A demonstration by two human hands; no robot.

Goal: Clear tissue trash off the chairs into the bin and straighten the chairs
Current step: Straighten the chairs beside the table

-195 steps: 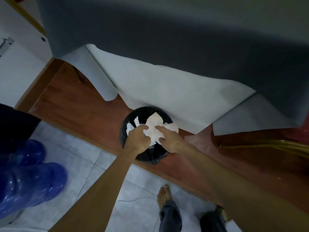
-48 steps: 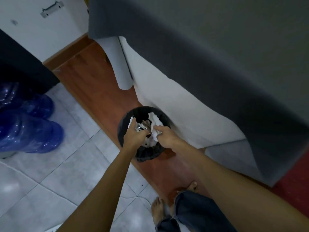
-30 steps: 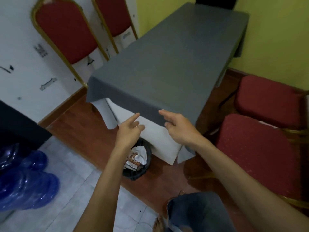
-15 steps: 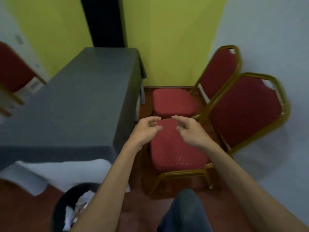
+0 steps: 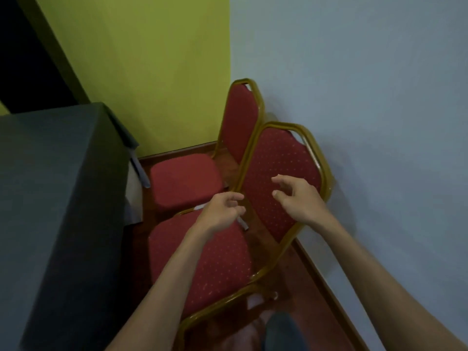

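Two red padded chairs with gold frames stand in the corner. The near chair (image 5: 215,259) is turned at an angle, its backrest leaning toward the blue wall. The far chair (image 5: 184,181) sits behind it against the yellow wall. My left hand (image 5: 222,211) hovers over the back of the near seat, fingers loosely curled, holding nothing. My right hand (image 5: 296,198) is spread in front of the near chair's backrest, empty. A small white piece (image 5: 243,224) lies at the rear of the near seat, partly hidden by my left hand. The bin is out of view.
A table under a dark grey cloth (image 5: 58,193) fills the left side, close to both chairs. The blue wall (image 5: 379,122) is right behind the near chair's backrest. Red-brown floor (image 5: 298,269) shows beside the chair. My knee (image 5: 283,333) is at the bottom edge.
I lifted both hands out of the bin, emptied of tissue, and turned right toward the two corner chairs. My hands have risen toward the near chair's backrest and spread apart.
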